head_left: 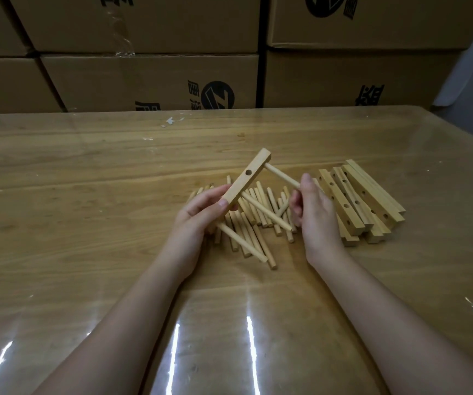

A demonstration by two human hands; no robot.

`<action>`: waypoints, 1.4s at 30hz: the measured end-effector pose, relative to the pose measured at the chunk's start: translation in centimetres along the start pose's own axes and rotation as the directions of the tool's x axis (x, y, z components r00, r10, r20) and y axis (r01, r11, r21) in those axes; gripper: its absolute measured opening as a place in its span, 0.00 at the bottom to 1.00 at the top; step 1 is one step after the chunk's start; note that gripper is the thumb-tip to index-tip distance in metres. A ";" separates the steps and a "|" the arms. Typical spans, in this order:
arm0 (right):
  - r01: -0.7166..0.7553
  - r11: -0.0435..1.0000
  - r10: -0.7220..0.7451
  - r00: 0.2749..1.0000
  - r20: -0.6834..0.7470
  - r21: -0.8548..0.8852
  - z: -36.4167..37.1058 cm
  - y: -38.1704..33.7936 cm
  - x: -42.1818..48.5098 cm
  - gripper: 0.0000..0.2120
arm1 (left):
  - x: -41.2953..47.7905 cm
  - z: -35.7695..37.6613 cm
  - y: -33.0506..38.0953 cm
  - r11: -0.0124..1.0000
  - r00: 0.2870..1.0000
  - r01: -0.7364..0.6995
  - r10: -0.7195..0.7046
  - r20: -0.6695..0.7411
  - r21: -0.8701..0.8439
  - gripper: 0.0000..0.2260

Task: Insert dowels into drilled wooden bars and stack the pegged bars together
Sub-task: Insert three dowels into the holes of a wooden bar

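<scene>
Covering the wood-grain counter (pixel 87 172) is a glossy clear film. Square drilled bars (pixel 372 201) heaped at right; smooth round dowels (pixel 272 206) scattered centre. Left hand (pixel 198 215) fingers clamped on a raised pegged bar (pixel 246 181) — right hand (pixel 315 215) fingers pinch its top dowel (pixel 282 175).

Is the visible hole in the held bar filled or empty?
Empty: the round hole in the pale wooden bar shows dark, nothing inside.
</scene>
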State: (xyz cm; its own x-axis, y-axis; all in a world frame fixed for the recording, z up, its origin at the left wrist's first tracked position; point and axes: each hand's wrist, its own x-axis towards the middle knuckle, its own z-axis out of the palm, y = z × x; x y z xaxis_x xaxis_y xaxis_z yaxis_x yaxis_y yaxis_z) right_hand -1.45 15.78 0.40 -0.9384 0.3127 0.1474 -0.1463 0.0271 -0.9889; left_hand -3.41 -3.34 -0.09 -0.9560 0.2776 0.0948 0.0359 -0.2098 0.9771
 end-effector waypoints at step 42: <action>0.020 0.933 0.041 0.986 0.161 -0.361 1.6 -0.8 0.4 0.10 | 0.7 0.8 -0.7 0.994 0.993 0.027 -0.040 -0.109 -0.110 0.08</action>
State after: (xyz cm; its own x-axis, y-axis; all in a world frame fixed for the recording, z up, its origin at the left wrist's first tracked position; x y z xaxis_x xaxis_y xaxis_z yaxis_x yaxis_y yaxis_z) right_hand -2.23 14.37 1.31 -0.9818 0.1563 0.1076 -0.0420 0.3738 -0.9265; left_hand -3.90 -2.23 -0.58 -0.9827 0.1821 0.0348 -0.0226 -0.3041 0.9524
